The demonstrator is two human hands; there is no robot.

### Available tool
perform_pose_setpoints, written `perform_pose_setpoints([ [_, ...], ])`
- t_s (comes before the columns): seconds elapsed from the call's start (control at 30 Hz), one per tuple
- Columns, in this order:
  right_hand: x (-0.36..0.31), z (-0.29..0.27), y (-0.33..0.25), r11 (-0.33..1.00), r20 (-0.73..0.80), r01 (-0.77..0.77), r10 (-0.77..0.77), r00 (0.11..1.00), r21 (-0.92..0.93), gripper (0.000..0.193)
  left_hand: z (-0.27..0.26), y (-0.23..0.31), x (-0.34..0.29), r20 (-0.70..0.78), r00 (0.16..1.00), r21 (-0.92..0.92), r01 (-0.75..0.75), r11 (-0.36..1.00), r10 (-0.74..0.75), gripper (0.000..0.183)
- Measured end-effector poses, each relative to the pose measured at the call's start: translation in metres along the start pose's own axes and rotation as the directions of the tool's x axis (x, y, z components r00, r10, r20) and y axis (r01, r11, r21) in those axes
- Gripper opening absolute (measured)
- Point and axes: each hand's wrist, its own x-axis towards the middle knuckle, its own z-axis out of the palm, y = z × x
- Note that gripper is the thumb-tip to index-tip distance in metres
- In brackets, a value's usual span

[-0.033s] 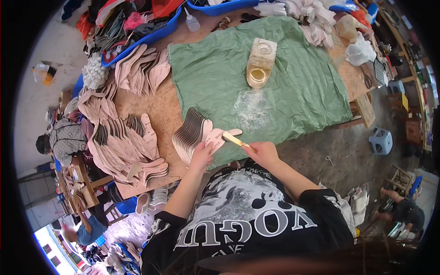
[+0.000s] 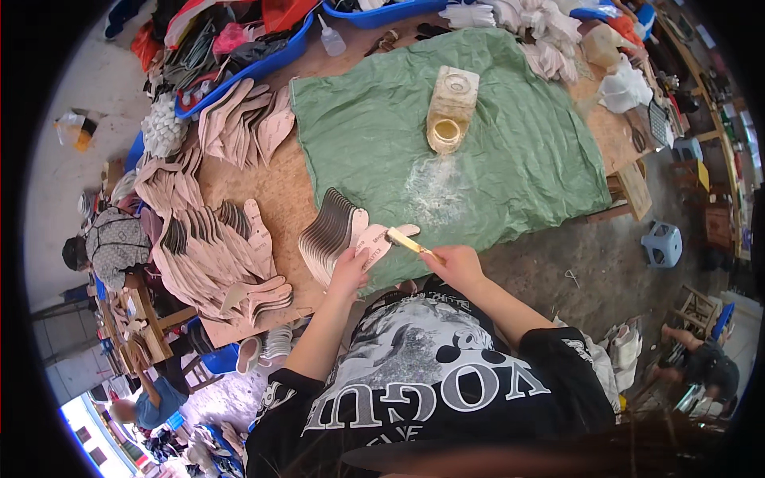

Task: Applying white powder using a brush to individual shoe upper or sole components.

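My right hand (image 2: 456,267) is closed around the handle of a flat brush (image 2: 409,241). Its dark bristle end rests against the top insole (image 2: 373,244), a pinkish-tan, shoe-sole-shaped sheet with print on it. That insole lies on a fanned stack of insoles (image 2: 320,245), whose dark edges show in steps. My left hand (image 2: 349,271) grips the near edge of the insole, thumb on top; the fingers beneath are partly hidden. Farther off, a stained block-like holder (image 2: 456,92) carries an open cup (image 2: 448,132) with yellowish contents.
A creased green sheet (image 2: 358,143) with a whitish smear covers much of the wooden table (image 2: 291,203). More insole piles (image 2: 211,255) lie at left. Blue bins stand along the far edge beside a squeeze bottle (image 2: 333,41). A blue stool (image 2: 662,244) is at right; other people sit at both sides.
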Motion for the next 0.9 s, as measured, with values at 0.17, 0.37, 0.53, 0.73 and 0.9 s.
perform_pose_setpoints([
  [0.17,-0.003,0.018,0.019,0.994,0.065,-0.107,0.107,0.992,-0.013,0.041,-0.003,-0.005,-0.002,-0.016,1.000,0.015,-0.008,1.000,0.008,0.014],
  [0.37,-0.007,0.026,0.055,0.962,0.071,-0.243,0.253,0.965,-0.124,0.045,-0.008,-0.008,-0.005,-0.044,0.999,0.076,-0.005,0.997,0.008,0.014],
  [0.53,0.013,0.025,0.066,0.941,0.059,-0.277,0.293,0.954,-0.195,0.047,-0.018,-0.011,0.000,-0.027,1.000,0.083,0.002,0.997,0.000,0.015],
  [0.73,0.048,0.021,0.032,0.978,0.278,-0.203,0.209,0.938,-0.051,0.048,-0.039,-0.010,0.014,0.058,0.982,0.374,-0.191,0.908,0.182,0.018],
  [0.9,0.040,-0.006,-0.014,0.977,0.352,-0.198,0.159,0.922,0.077,0.046,-0.039,0.000,0.006,0.012,0.982,0.523,-0.166,0.836,0.187,0.020],
])
